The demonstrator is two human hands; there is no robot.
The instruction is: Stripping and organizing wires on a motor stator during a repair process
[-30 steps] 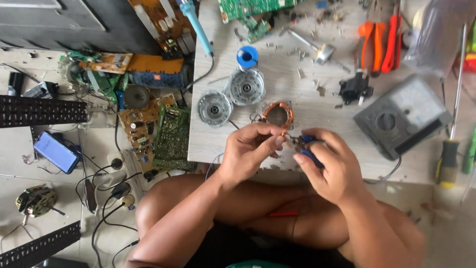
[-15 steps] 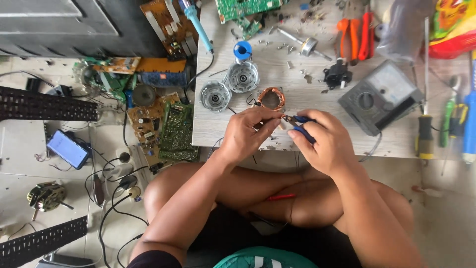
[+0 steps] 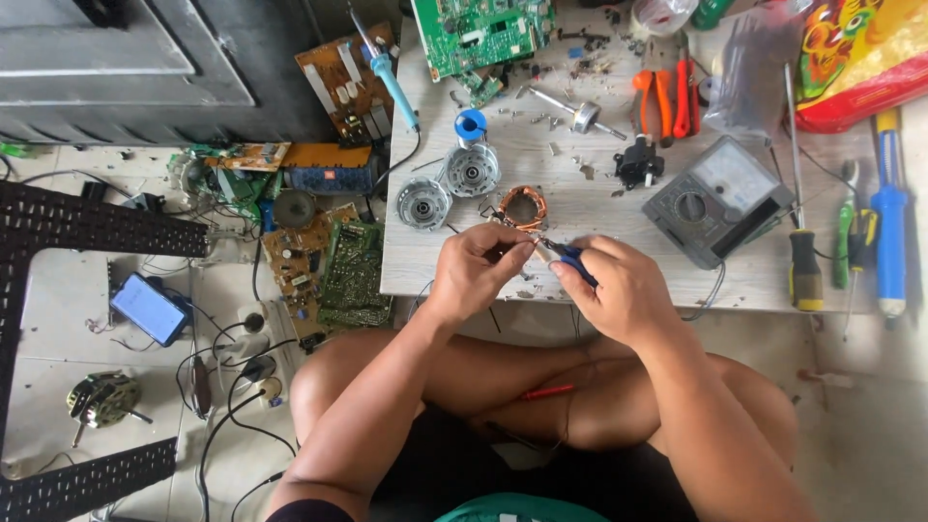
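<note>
My left hand (image 3: pixel 476 266) pinches a thin wire that leads from a copper-wound motor stator (image 3: pixel 523 208) on the low wooden board (image 3: pixel 580 193). My right hand (image 3: pixel 619 285) grips a small blue-handled plier tool (image 3: pixel 572 259), its metal tip meeting the left fingertips just below the stator. Two round silver motor end caps (image 3: pixel 423 203) (image 3: pixel 471 171) lie left of the stator. Both hands hover over the board's near edge, above my crossed legs.
A grey analog multimeter (image 3: pixel 717 198) sits right of my hands. Orange pliers (image 3: pixel 655 95), screwdrivers (image 3: pixel 804 261), a blue soldering iron (image 3: pixel 389 72), a solder spool (image 3: pixel 471 125) and a green circuit board (image 3: pixel 483 29) lie on the board. Circuit boards (image 3: pixel 329 261), cables and a phone (image 3: pixel 148 308) litter the floor to the left.
The camera view has shifted so the board sits higher and further right. My hands stay together by the stator, with the plier tip still at the left fingertips.
</note>
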